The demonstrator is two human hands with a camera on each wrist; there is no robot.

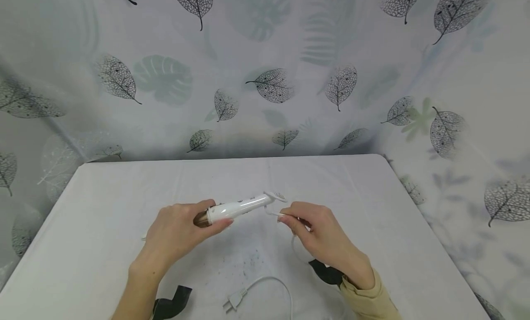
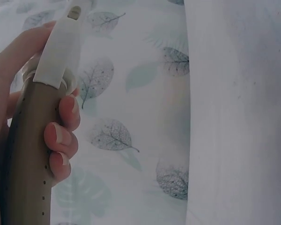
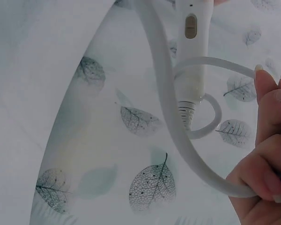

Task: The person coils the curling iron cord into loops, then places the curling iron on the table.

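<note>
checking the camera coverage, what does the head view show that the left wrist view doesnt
Only the head view shows the right hand pinching the white cord, the plug lying on the table, and the wand's cord end.

Only the left wrist view shows the left fingers curled round the wand's tan barrel, close up.

Both show the left hand gripping the curling wand before the leaf-print backdrop.

Right hand (image 3: 267, 168) pinches white cord (image 3: 178, 136) below the handle (image 3: 193, 51)

curling iron (image 1: 238, 208) | white, gold barrel | held level above table | cord (image 1: 285, 292) (white) trailing to plug (image 1: 233, 302)
</note>
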